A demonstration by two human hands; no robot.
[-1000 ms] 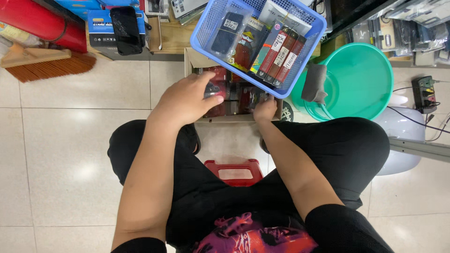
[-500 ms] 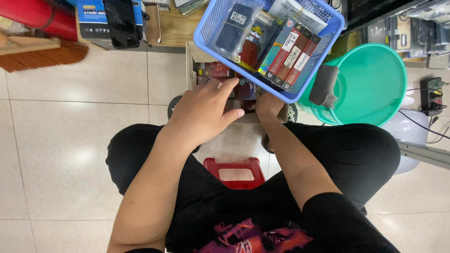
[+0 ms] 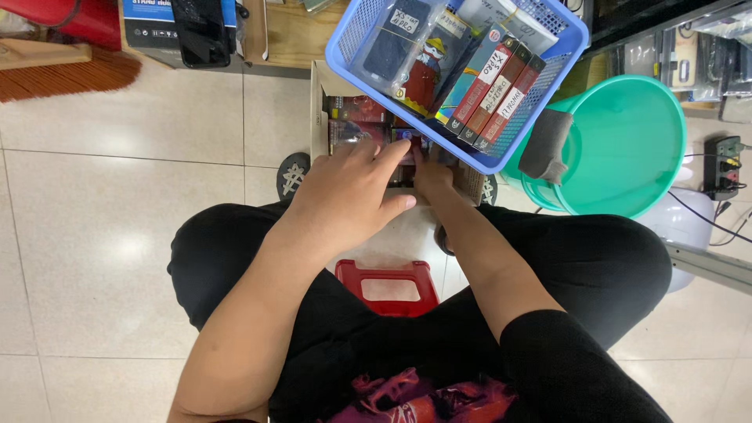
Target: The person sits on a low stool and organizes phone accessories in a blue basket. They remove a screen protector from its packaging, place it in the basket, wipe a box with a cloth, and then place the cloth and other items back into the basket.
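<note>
I sit on a red stool (image 3: 385, 286) facing a cardboard box (image 3: 319, 106) on the floor, packed with small dark and red packages (image 3: 356, 117). My left hand (image 3: 348, 192) lies flat over the packages in the box, fingers spread. My right hand (image 3: 431, 176) reaches into the box under the blue basket, fingers on a package; its grip is partly hidden. The blue plastic basket (image 3: 345, 39) rests on the box's far right, holding several slim boxed and bagged items (image 3: 489, 86).
A teal plastic tub (image 3: 627, 149) with a grey cloth (image 3: 544, 145) on its rim stands at right. A power strip (image 3: 724, 164) lies far right. A broom (image 3: 55, 66) and a dark boxed item (image 3: 200, 31) sit at the back left. Pale floor tiles surround me.
My left hand has slid down and flattened over the box's packages, and the view has shifted so the basket sits higher and more to the right.
</note>
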